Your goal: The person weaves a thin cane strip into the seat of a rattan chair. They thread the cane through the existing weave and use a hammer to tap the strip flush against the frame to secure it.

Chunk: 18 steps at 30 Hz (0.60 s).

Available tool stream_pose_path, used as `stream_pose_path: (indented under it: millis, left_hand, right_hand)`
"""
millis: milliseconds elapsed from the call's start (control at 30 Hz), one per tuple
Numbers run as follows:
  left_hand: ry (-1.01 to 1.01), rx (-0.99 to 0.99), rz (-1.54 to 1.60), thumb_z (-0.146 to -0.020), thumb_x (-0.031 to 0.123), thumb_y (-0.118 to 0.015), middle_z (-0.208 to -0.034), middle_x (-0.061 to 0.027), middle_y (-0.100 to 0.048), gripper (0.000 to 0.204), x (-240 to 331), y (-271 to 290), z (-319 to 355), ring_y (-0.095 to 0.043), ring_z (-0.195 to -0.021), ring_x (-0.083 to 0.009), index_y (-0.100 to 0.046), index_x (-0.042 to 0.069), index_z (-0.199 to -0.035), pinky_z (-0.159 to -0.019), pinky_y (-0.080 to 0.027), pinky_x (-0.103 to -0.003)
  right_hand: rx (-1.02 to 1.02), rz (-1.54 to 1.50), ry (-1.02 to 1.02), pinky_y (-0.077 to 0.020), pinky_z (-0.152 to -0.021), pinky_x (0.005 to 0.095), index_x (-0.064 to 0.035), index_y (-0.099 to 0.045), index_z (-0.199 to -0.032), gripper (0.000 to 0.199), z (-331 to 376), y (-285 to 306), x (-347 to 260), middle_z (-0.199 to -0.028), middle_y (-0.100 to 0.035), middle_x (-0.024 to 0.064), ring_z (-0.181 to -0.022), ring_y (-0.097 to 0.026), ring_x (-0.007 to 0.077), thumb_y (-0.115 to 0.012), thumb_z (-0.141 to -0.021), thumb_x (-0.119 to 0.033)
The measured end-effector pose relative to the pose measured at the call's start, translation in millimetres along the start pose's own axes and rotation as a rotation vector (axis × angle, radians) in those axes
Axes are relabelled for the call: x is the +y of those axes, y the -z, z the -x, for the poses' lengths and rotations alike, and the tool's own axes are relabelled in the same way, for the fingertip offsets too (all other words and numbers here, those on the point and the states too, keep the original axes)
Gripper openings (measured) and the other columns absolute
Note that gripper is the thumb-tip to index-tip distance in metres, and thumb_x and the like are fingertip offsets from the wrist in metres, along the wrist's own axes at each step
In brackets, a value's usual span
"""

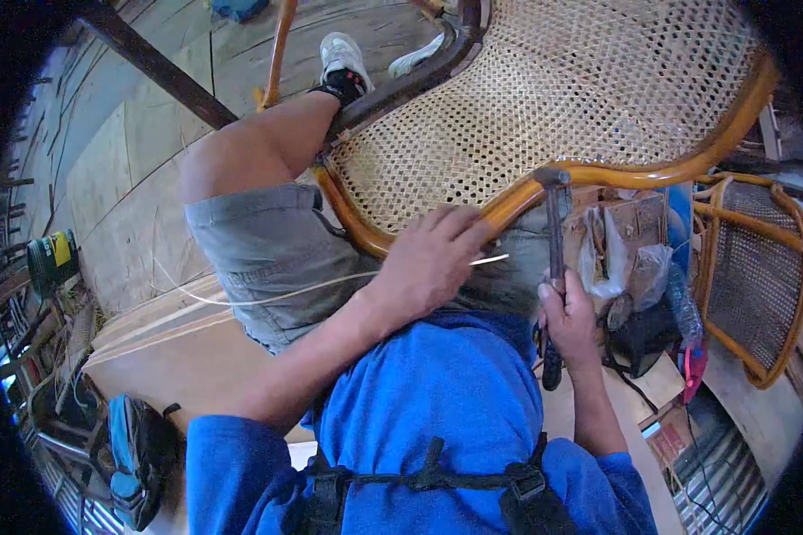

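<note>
Left hand: my left hand (430, 260) lies palm down on the rattan chair frame (598, 174), fingers curled over the curved rim and pressed together, so the frame stays put against my lap
Right hand: my right hand (567, 312) is closed in a fist round the hammer (555, 259), gripped low on the handle for swing, head up
Hammer head: it sits touching or just above the rim, right beside my left fingertips; I cannot tell which
Cane strip: a pale strip (268, 296) runs from under my left hand across my shorts to my left, likely pinned there by the palm
Woven seat: the cane panel (553, 89) tilts away from me, its edge resting on my thigh
Second chair: another caned frame (758, 267) stands to my right, well apart
Floor: plywood boards (125, 178) beneath, a green tin (53, 259) far left
</note>
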<state>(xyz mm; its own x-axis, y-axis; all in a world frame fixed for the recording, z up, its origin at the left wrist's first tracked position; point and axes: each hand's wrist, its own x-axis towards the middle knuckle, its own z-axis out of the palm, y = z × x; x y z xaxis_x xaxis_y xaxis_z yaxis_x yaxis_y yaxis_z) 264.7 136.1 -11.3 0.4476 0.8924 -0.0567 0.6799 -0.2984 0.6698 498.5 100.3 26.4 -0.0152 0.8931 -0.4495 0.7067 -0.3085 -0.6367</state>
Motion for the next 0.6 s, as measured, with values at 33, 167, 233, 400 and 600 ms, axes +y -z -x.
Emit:
stream_pose_path:
  millis: [33,167,233,400,600]
  left_hand:
    - [-0.084,0.056,-0.032,-0.074,0.013,-0.056,-0.123,-0.0126,-0.046,0.047,-1,-12,-4,-0.042,-0.115,-0.0328,-0.047,0.010,-0.119,-0.090,-0.040,-0.042]
    - [-0.118,0.063,-0.126,-0.076,0.013,-0.053,-0.126,-0.0101,-0.043,0.046,-4,-27,-4,-0.039,-0.118,-0.0315,-0.046,0.011,-0.121,-0.095,-0.036,-0.044]
    - [-0.127,0.058,-0.128,-0.077,0.014,-0.051,-0.126,-0.0094,-0.043,0.046,-6,-27,-4,-0.039,-0.119,-0.0308,-0.046,0.012,-0.122,-0.096,-0.035,-0.044]
    - [-0.106,0.030,-0.102,-0.077,0.014,-0.050,-0.126,-0.0090,-0.043,0.046,-9,-28,-5,-0.038,-0.120,-0.0308,-0.046,0.013,-0.123,-0.096,-0.035,-0.045]
    - [-0.094,0.012,-0.094,-0.078,0.014,-0.049,-0.125,-0.0080,-0.044,0.045,-7,-26,-6,-0.038,-0.120,-0.0296,-0.046,0.014,-0.123,-0.094,-0.036,-0.047]
  right_hand:
    - [0.006,0.016,0.018,-0.0443,-0.062,0.0357,-0.0017,-0.048,-0.093,0.022,-2,1,0,-0.073,-0.055,0.0137,-0.066,-0.056,0.0249,-0.053,-0.085,-0.022]
    - [-0.096,0.019,-0.090,-0.0417,-0.057,0.0362,-0.0023,-0.047,-0.091,0.021,-5,11,-8,-0.066,-0.050,0.0113,-0.059,-0.050,0.0230,-0.049,-0.088,-0.023]
    - [-0.114,0.012,-0.135,-0.0417,-0.058,0.0363,-0.0023,-0.047,-0.091,0.022,-8,14,-15,-0.067,-0.050,0.0114,-0.060,-0.050,0.0228,-0.049,-0.089,-0.024]
    - [-0.044,0.054,-0.033,-0.0396,-0.053,0.0326,-0.0029,-0.048,-0.090,0.022,-16,12,-8,-0.065,-0.049,0.0083,-0.057,-0.049,0.0180,-0.048,-0.090,-0.025]
    - [0.001,0.055,0.091,-0.0353,-0.042,0.0243,-0.0041,-0.050,-0.093,0.020,-19,9,-7,-0.060,-0.044,0.0004,-0.045,-0.043,0.0076,-0.047,-0.091,-0.024]
